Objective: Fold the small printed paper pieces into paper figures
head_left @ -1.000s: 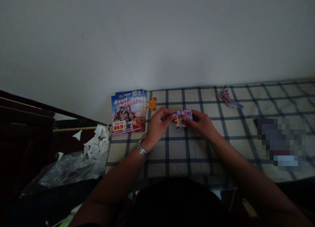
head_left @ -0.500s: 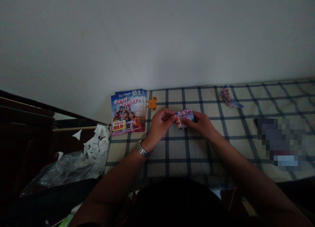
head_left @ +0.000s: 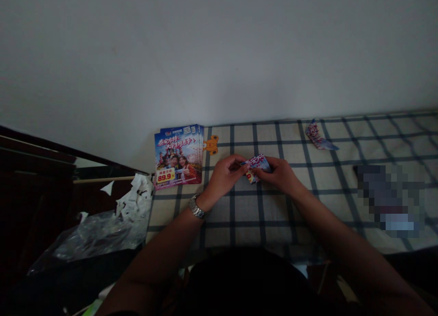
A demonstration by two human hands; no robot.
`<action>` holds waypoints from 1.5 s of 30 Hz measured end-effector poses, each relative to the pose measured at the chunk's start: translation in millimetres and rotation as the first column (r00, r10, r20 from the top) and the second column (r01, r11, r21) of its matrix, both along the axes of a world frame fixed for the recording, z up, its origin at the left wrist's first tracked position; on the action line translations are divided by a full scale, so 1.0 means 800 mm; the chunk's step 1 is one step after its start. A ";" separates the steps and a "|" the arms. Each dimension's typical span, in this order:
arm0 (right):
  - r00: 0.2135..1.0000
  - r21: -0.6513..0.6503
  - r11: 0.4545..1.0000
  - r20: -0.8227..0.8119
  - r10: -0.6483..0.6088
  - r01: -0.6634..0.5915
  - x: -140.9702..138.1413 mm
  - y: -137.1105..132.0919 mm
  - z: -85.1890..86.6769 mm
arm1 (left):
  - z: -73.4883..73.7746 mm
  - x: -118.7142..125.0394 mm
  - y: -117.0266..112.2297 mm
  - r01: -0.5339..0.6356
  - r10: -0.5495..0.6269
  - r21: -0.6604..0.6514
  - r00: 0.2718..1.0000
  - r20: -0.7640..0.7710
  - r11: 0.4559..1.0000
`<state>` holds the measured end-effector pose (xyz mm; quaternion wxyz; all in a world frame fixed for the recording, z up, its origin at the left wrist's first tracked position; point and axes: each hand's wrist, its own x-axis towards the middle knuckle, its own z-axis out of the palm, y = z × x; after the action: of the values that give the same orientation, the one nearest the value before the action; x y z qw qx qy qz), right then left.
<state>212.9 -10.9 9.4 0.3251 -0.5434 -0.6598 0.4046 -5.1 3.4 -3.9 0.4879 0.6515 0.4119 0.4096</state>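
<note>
A folded printed paper is held at a slant, over the middle of the checked cloth; whether its lower edge touches the cloth cannot be told. Its left edge is pinched between thumb and forefinger of the left hand, the knuckles being raised and the remaining fingers curled inward. The right side is gripped by the right hand, with the thumb laid across the printed face and the fingers mostly hidden behind. Both forearms are extended forward and angled inward, so that the hands are brought close together (a metal watch is worn on the left wrist). To the left, a stack of leaflets is noted, with an orange bear figure just beside it. Farther right, a second folded paper is found lying near the wall.
</note>
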 end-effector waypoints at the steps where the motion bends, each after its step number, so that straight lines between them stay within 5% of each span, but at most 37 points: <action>1: 1.000 0.000 1.000 -0.003 -0.004 0.004 -0.001 0.000 0.000 | 0.000 -0.001 0.000 -0.002 0.002 0.002 1.000 -0.003 1.000; 9: 0.940 -0.060 0.995 -0.328 -0.098 0.083 0.000 0.004 0.000 | 0.000 -0.001 0.000 0.003 -0.003 -0.009 0.999 -0.033 1.000; 19: 0.948 0.040 0.987 -0.286 -0.141 0.159 0.004 0.004 -0.002 | -0.007 0.004 -0.001 0.021 -0.022 -0.044 1.000 -0.012 0.999; 37: 0.915 -0.182 0.982 -0.386 -0.115 0.046 -0.003 0.004 0.003 | 0.000 0.003 0.000 -0.084 0.092 -0.062 0.986 0.141 0.995; 45: 0.986 -0.104 0.994 -0.159 -0.058 0.041 -0.002 0.002 0.006 | -0.001 0.003 0.000 -0.046 0.054 -0.064 0.991 0.123 0.997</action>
<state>211.1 -9.2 14.1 0.3598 -0.5407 -0.5964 0.4717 -2.6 3.3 -4.5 0.5220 0.5987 0.4092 0.4489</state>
